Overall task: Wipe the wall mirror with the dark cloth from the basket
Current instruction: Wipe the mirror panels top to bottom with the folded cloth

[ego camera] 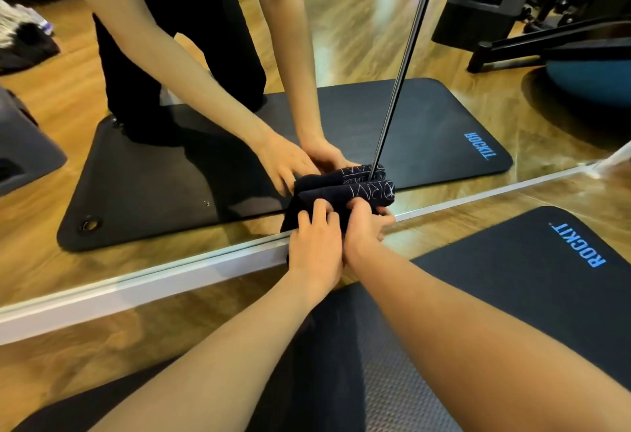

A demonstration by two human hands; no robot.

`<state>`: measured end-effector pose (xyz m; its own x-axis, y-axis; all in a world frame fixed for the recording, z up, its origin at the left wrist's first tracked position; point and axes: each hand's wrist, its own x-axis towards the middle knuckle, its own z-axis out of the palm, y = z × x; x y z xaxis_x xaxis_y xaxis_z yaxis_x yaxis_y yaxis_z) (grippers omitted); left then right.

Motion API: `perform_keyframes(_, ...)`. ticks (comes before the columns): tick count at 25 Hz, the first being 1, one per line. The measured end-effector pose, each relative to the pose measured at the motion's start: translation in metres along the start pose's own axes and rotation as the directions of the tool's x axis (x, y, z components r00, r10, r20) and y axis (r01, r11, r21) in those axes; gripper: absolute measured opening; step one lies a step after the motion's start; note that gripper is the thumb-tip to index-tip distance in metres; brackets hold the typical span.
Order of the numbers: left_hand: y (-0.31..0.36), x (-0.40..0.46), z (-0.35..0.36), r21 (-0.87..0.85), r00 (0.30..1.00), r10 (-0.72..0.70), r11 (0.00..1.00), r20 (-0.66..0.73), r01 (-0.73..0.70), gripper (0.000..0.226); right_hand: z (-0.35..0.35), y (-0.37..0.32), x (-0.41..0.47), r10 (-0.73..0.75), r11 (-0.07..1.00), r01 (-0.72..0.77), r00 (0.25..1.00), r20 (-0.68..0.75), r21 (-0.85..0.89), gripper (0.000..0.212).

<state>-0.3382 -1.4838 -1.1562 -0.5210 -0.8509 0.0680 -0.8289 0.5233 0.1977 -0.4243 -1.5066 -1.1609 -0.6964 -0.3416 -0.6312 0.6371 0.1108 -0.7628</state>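
**Ana:** Head view looks down both forearms to the foot of the wall mirror (205, 124). Where is the cloth?

**Ben:** The dark cloth (327, 197) sits bunched against the glass at the mirror's bottom edge, just above the pale frame strip (170, 274), where a dark vertical seam (403, 66) between mirror panels comes down. It has pale line lettering on its upper fold.

**Ana:** And the hands?

**Ben:** Both are on it, side by side and touching. The left hand (316, 247) presses the cloth with fingers spread and slightly bent over it. The right hand (363, 223) has its fingers curled into the fabric, gripping it.

**Ana:** What's around them?

**Ben:** A black exercise mat (546, 278) with blue "ROCKIT" lettering lies on the wooden floor (102, 339) near the mirror's bottom edge, under the right forearm. The glass reflects the mat, the arms, dark trousers and grey gym equipment.
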Motion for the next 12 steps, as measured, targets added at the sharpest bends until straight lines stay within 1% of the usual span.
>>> perform_keyframes(1,0.005,0.003,-0.002,-0.082,0.998,-0.058,0.995,0.003,0.058,0.045,0.002,-0.004,0.001,0.051,0.996,-0.051,0.999,0.010,0.073,0.063)
perform_keyframes(2,0.010,0.006,0.000,-0.171,0.993,-0.118,0.978,0.003,0.117,0.039,0.004,-0.009,0.000,0.105,0.984,-0.111,0.993,0.053,0.140,0.065)
perform_keyframes(3,0.017,0.008,-0.002,-0.270,0.979,-0.202,0.943,-0.006,0.193,0.030,0.006,-0.016,0.001,0.139,0.972,-0.156,0.984,0.109,0.176,0.062)
perform_keyframes(4,0.023,0.010,-0.004,-0.385,0.947,-0.321,0.873,0.009,0.300,0.021,0.006,-0.022,0.003,0.155,0.965,-0.182,0.977,0.148,0.188,0.058)
perform_keyframes(5,0.029,0.013,-0.009,-0.540,0.873,-0.477,0.712,0.097,0.449,0.017,0.005,-0.027,0.006,0.173,0.956,-0.207,0.970,0.173,0.208,0.053)
perform_keyframes(6,0.032,0.020,-0.015,-0.694,0.747,-0.601,0.409,0.285,0.593,0.021,0.004,-0.030,0.010,0.187,0.949,-0.225,0.966,0.180,0.221,0.049)
perform_keyframes(7,0.033,0.028,-0.023,-0.766,0.615,-0.593,-0.004,0.519,0.642,0.027,0.005,-0.031,0.014,0.201,0.942,-0.241,0.962,0.183,0.234,0.048)
perform_keyframes(8,0.032,0.036,-0.031,-0.715,0.543,-0.472,-0.370,0.694,0.593,0.032,0.005,-0.030,0.015,0.209,0.940,-0.247,0.962,0.176,0.235,0.049)
perform_keyframes(9,0.029,0.044,-0.036,-0.622,0.516,-0.364,-0.580,0.775,0.526,0.038,0.007,-0.029,0.014,0.215,0.935,-0.255,0.960,0.180,0.246,0.051)
perform_keyframes(10,0.027,0.050,-0.038,-0.577,0.502,-0.333,-0.661,0.798,0.480,0.040,0.009,-0.027,0.012,0.219,0.936,-0.257,0.960,0.174,0.239,0.055)
perform_keyframes(11,0.022,0.052,-0.037,-0.579,0.483,-0.353,-0.664,0.801,0.474,0.040,0.012,-0.025,0.009,0.215,0.942,-0.249,0.963,0.162,0.225,0.062)
perform_keyframes(12,0.016,0.051,-0.038,-0.597,0.468,-0.388,-0.645,0.794,0.477,0.038,0.015,-0.021,0.009,0.209,0.954,-0.233,0.968,0.137,0.187,0.070)
